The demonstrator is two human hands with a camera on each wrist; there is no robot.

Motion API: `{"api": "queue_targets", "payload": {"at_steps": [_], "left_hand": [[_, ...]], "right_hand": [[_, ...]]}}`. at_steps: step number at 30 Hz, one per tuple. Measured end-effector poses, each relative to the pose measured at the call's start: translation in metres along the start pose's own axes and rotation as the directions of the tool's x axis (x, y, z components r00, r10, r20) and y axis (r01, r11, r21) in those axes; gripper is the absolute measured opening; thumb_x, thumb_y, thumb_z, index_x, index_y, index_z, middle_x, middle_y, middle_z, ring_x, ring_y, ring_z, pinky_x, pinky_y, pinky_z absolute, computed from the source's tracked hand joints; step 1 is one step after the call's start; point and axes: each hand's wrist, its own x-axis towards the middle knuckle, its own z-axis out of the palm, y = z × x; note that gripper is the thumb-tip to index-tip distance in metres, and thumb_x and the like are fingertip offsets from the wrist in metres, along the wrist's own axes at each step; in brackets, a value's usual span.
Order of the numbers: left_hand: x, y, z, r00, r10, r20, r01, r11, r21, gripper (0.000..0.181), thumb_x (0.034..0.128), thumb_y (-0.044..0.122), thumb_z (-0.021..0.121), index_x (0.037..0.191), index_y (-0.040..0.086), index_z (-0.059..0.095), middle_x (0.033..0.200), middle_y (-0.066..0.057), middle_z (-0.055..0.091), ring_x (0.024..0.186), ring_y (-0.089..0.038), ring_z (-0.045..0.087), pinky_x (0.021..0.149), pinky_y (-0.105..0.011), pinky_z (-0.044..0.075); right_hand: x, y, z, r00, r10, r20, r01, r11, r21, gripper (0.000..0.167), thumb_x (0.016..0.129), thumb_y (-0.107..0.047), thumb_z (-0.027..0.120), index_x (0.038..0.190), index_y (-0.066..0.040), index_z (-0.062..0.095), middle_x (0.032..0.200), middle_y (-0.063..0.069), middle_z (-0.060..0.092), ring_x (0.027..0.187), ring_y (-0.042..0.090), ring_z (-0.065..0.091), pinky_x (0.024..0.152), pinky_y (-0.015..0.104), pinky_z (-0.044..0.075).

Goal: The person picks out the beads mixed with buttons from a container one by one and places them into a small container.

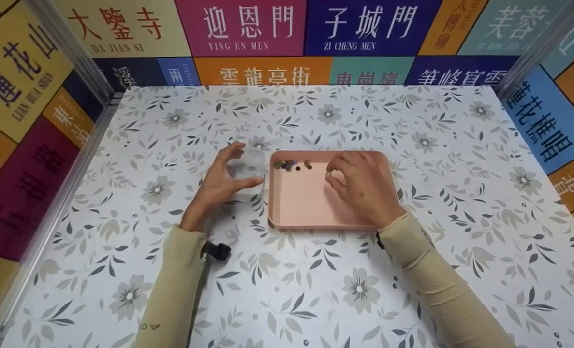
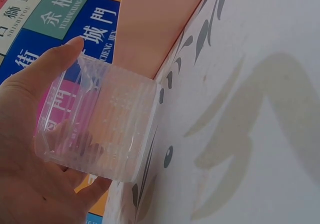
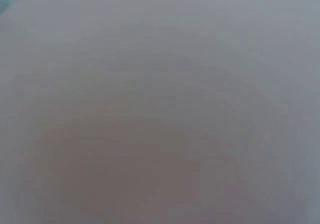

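Note:
A pink rectangular tray (image 1: 296, 203) lies on the table, with several small dark and coloured beads (image 1: 289, 165) gathered at its far left corner. My left hand (image 1: 221, 176) curls its thumb and fingers round a clear plastic container (image 1: 252, 164) just left of the tray. The left wrist view shows that see-through container (image 2: 107, 119) standing on the table, its ribbed wall between thumb and fingers. Over the tray's right half, my right hand (image 1: 361, 181) pinches a tiny pale bead (image 1: 329, 173) between thumb and forefinger. The right wrist view is too blurred to show the hand.
A white floral cloth (image 1: 316, 285) covers the table. Panels with large Chinese lettering (image 1: 248, 29) stand along the back and both sides. A dark wrist strap with a small black device (image 1: 217, 251) sits at the left cuff.

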Motion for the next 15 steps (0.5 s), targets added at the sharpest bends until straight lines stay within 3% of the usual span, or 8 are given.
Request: {"api": "queue_targets", "payload": {"at_steps": [6,15], "left_hand": [[0.0003,-0.0009,0.0000,1.000,0.000,-0.002,0.000,1.000,0.004,0.095,0.0775,0.036,0.093,0.157,0.020,0.042,0.157,-0.014,0.044,0.145,-0.036,0.045,0.119,-0.058,0.040],[0.0008,-0.0003,0.0006,1.000,0.007,-0.004,-0.007,1.000,-0.010,0.095,0.0771,0.035,0.093,0.156,0.020,0.043,0.157,-0.013,0.045,0.146,-0.035,0.045,0.119,-0.057,0.041]], "right_hand": [[0.0013,-0.0035,0.0030,1.000,-0.007,0.017,0.007,1.000,0.013,0.011,0.100,-0.023,0.070,0.106,-0.014,0.072,0.124,0.003,0.070,0.135,0.032,0.056,0.126,0.052,0.032],[0.0029,-0.0065,0.0091,0.995,-0.093,-0.036,0.094,0.995,0.017,0.008,0.100,-0.018,0.069,0.102,-0.012,0.073,0.117,0.006,0.071,0.123,0.031,0.063,0.116,0.052,0.043]]}}
